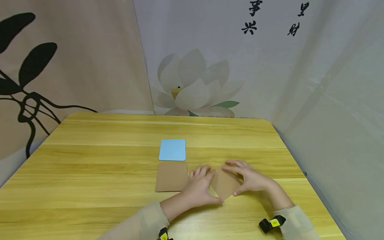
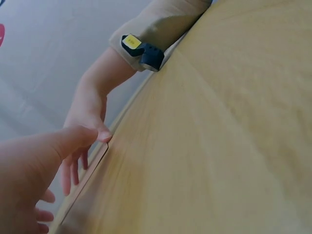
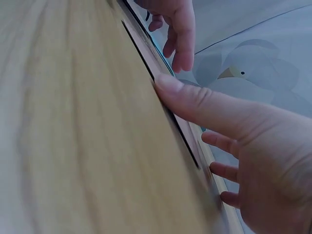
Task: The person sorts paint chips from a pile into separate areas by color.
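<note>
A thin brown square board (image 1: 225, 183), turned cornerwise, lies on the table between the two hands. My right hand (image 1: 251, 178) spans it, thumb on its near right edge and forefinger by its far corner. In the right wrist view, that thumb (image 3: 170, 87) touches the board's edge. On the other side, my left hand (image 1: 199, 188) has its fingers loosely extended by the left corner, and its thumb reaches toward the near corner. A second brown square board (image 1: 171, 177) lies flat just left of the left fingers. Beyond it lies a light blue square board (image 1: 172, 150).
The wooden table (image 1: 90, 173) has its far edge along a hanging cloth (image 1: 255, 83) printed with a lotus and characters. Another cloth (image 1: 99, 56) with dark leaves hangs at the left. A black wrist camera (image 1: 271, 223) sits on the right sleeve.
</note>
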`<state>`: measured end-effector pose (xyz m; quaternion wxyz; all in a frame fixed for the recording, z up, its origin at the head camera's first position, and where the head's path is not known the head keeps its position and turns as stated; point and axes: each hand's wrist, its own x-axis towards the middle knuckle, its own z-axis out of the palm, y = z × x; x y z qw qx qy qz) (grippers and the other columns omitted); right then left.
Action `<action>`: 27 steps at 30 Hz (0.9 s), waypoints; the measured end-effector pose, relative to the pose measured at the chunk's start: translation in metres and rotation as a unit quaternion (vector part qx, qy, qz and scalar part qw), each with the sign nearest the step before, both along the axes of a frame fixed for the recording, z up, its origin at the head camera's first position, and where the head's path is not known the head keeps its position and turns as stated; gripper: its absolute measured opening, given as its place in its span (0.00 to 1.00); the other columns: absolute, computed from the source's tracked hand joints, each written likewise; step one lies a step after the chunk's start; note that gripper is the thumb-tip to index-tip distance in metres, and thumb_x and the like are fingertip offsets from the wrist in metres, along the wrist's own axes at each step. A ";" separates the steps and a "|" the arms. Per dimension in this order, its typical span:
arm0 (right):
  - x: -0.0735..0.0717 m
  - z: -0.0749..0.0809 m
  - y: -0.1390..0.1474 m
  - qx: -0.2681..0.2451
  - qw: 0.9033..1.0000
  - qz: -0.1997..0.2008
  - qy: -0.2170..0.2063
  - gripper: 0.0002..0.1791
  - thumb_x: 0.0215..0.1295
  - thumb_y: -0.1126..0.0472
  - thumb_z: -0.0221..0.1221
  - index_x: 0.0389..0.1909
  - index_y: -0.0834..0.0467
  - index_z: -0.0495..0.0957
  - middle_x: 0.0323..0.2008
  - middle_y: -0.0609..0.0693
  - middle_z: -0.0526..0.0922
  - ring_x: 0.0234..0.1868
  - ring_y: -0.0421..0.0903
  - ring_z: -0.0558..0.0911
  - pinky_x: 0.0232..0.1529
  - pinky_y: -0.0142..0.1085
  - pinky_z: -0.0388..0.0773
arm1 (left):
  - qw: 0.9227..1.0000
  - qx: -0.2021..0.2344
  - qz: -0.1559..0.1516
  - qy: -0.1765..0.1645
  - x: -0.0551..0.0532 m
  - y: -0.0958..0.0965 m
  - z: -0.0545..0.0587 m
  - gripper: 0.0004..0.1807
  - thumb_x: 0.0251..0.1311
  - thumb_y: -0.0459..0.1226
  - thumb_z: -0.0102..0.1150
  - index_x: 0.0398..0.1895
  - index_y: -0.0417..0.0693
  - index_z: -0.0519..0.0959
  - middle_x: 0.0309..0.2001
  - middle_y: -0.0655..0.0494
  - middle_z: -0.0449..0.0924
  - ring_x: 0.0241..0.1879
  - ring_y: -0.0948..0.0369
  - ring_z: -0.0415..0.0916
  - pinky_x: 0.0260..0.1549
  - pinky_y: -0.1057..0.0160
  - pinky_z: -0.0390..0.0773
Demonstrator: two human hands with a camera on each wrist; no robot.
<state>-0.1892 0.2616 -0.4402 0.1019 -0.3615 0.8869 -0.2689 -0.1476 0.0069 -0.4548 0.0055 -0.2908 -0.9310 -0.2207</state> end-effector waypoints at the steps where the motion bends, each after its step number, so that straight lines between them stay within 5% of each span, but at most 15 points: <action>1: 0.000 0.000 0.000 0.000 1.000 0.001 0.002 0.53 0.40 0.40 0.73 0.69 0.53 0.65 0.71 0.58 0.57 0.69 0.62 0.53 0.58 0.69 0.46 | 1.000 0.001 0.000 -0.001 0.000 0.000 0.000 0.58 0.38 0.69 0.65 0.70 0.44 0.64 0.66 0.46 0.61 0.64 0.50 0.55 0.55 0.47 0.58; 27: 0.001 -0.004 -0.003 0.009 1.000 -0.001 -0.019 0.52 0.42 0.38 0.71 0.70 0.50 0.64 0.72 0.53 0.56 0.71 0.62 0.46 0.59 0.69 0.41 | 1.000 -0.016 -0.006 0.005 -0.002 -0.002 -0.004 0.51 0.42 0.65 0.67 0.66 0.43 0.70 0.66 0.47 0.61 0.64 0.49 0.56 0.54 0.46 0.59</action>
